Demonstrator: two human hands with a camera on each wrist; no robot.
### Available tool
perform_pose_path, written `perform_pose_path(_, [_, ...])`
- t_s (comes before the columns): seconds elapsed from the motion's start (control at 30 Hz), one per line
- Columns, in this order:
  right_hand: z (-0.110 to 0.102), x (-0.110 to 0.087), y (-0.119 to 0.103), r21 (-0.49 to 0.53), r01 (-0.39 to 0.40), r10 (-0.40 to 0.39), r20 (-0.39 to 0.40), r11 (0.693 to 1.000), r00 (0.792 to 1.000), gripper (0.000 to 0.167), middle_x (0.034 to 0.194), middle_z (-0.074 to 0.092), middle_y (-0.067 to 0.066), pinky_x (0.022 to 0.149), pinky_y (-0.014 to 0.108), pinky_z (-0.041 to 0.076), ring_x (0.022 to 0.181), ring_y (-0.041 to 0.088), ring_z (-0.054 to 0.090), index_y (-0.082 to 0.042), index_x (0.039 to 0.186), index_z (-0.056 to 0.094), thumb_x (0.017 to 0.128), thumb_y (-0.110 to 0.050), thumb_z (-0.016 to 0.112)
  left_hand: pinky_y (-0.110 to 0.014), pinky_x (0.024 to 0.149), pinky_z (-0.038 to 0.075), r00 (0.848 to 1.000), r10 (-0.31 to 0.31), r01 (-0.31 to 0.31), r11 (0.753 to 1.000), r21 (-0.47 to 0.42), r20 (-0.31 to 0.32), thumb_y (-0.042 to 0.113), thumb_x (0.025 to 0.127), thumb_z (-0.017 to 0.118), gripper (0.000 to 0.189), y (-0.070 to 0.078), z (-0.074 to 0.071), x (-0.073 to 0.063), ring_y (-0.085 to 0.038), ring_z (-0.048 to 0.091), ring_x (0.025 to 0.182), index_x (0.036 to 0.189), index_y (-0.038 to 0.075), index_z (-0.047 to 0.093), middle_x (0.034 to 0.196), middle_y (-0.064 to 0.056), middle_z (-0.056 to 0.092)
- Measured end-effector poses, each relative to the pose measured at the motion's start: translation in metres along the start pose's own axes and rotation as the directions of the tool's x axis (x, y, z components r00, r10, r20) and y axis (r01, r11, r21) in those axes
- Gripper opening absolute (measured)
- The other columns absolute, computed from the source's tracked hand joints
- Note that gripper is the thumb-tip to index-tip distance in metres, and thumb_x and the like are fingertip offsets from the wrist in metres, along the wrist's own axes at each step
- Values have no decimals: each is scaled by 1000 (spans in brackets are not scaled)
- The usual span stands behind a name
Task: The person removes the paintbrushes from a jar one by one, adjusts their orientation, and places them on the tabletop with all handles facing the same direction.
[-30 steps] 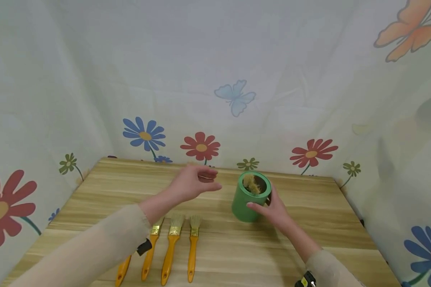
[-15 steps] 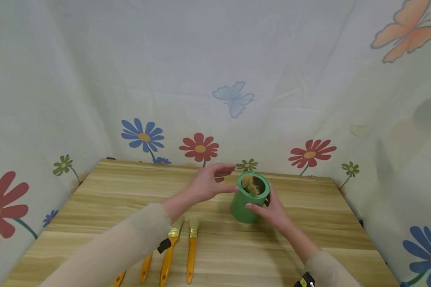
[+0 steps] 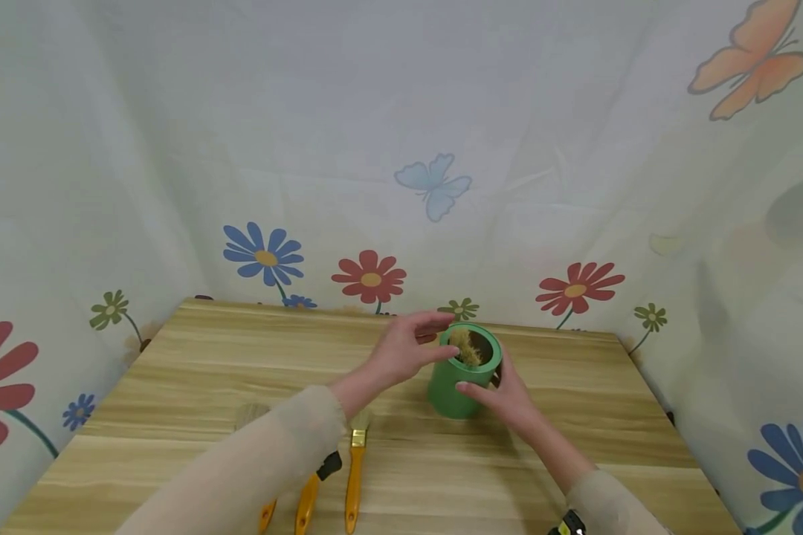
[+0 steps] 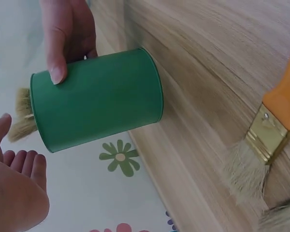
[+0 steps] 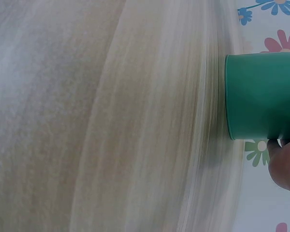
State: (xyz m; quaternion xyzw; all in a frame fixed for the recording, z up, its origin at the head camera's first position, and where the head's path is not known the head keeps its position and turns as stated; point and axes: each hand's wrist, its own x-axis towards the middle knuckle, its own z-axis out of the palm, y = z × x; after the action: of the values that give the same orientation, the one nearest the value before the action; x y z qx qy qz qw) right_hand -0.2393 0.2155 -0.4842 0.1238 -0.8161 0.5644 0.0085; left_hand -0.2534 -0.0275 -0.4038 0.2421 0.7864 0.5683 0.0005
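Observation:
A green cylindrical can (image 3: 450, 392) stands towards the back of the table, its mouth facing up. My right hand (image 3: 514, 399) grips it from the right side, thumb across the front. Tan bristles (image 3: 467, 348) show inside the mouth; in the left wrist view, two bristle tufts (image 4: 23, 126) stick out past the rim. My left hand (image 3: 407, 348) is at the can's left rim, thumb and fingers apart beside the bristles and holding nothing. In the right wrist view, only part of the can (image 5: 263, 94) and of the right hand (image 5: 286, 164) shows.
Flat paintbrushes with orange handles lie on the wooden table (image 3: 575, 431): one brush (image 3: 353, 475) is in plain sight, another (image 3: 306, 505) partly under the left sleeve (image 3: 261, 453). A flower-printed cloth (image 3: 348, 148) surrounds the table's back and sides.
My left hand has moved right, from open space left of the can to its rim. The left sleeve now covers more of the brushes. The right hand keeps its grip on the can.

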Motion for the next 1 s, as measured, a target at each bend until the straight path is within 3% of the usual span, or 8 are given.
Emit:
perform_pose_path(0.3, [0,-1,-1,-13,0,0,5,1000,1000,96,165,40,12,126,63,30,155,37,35,-19,167,24,93,-21,86,-33,97,62,999,-10,10,1000,3,-52,15,97,82,35,2,9,3,-25,75,117,131,8,76,128,-6,76])
perform_pose_path(0.7, [1,-1,-1,14,-25,25,13,1000,1000,95,165,39,11,126,64,28,155,36,36,-20,166,23,94,-20,85,-26,84,63,996,11,-4,997,83,-86,19,98,81,17,4,17,11,-11,75,97,115,15,81,107,2,80])
perform_pose_path(1.0, [1,-1,1,6,-13,13,10,1000,1000,95,163,41,11,125,66,29,153,36,38,-21,166,24,93,-23,86,-24,82,63,984,90,-75,992,99,-153,18,97,82,14,15,10,18,-10,77,94,111,15,83,105,1,81])
